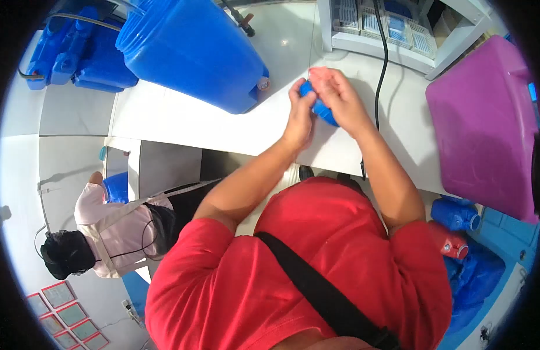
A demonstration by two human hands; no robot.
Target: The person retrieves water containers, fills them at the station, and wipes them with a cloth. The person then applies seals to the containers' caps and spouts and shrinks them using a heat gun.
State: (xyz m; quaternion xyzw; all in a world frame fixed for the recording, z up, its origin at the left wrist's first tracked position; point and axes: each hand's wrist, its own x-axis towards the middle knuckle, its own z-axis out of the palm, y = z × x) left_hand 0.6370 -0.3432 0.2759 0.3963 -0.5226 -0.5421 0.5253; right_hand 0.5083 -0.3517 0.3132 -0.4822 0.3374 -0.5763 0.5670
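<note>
On the white counter (223, 125), a small blue object (323, 112) sits between my two hands. My left hand (300, 114) is curled against its left side, thumb on it. My right hand (343, 99) grips a pink-red cloth-like piece (320, 74) over the top of the blue object. The palm side of my right hand hides part of both things. A large blue container (194, 52) stands to the left of my hands.
A purple container (480, 125) stands at the right. A black cable (381, 76) crosses the counter beside my right hand. Behind is a white rack (369, 45) with baskets. At the left, another person (121, 233) bends near a blue container (116, 186).
</note>
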